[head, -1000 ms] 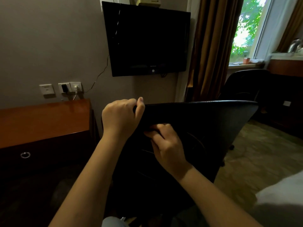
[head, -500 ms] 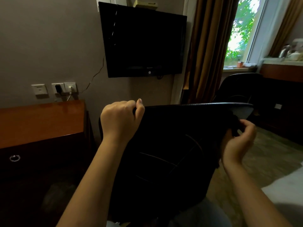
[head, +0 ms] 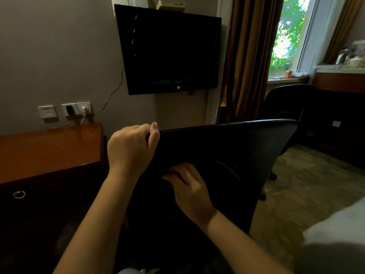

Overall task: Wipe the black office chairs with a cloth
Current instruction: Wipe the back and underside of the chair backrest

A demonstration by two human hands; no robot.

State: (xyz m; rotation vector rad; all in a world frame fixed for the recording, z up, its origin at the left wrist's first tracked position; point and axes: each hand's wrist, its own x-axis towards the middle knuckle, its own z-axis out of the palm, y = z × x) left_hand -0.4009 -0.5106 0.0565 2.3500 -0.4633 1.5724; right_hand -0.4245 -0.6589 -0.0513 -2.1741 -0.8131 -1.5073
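A black office chair's backrest (head: 237, 151) stands in front of me, its rear face towards me. My left hand (head: 130, 149) grips the top edge at its left corner, thumb over the rim. My right hand (head: 189, 188) lies on the rear face left of centre, fingers bent over a dark cloth (head: 165, 182) that barely shows against the black surface. A second black office chair (head: 286, 103) stands further back on the right, near the window.
A wooden desk (head: 49, 151) sits close on the left, under wall sockets (head: 75, 109). A wall-mounted TV (head: 169, 50) hangs ahead, brown curtains (head: 246, 56) to its right. A white bed corner (head: 335, 238) fills the lower right; patterned carpet (head: 306, 184) lies between.
My right hand swept with the cloth from the backrest's left part out to its right edge and has come back to left of centre. My left hand kept its grip.
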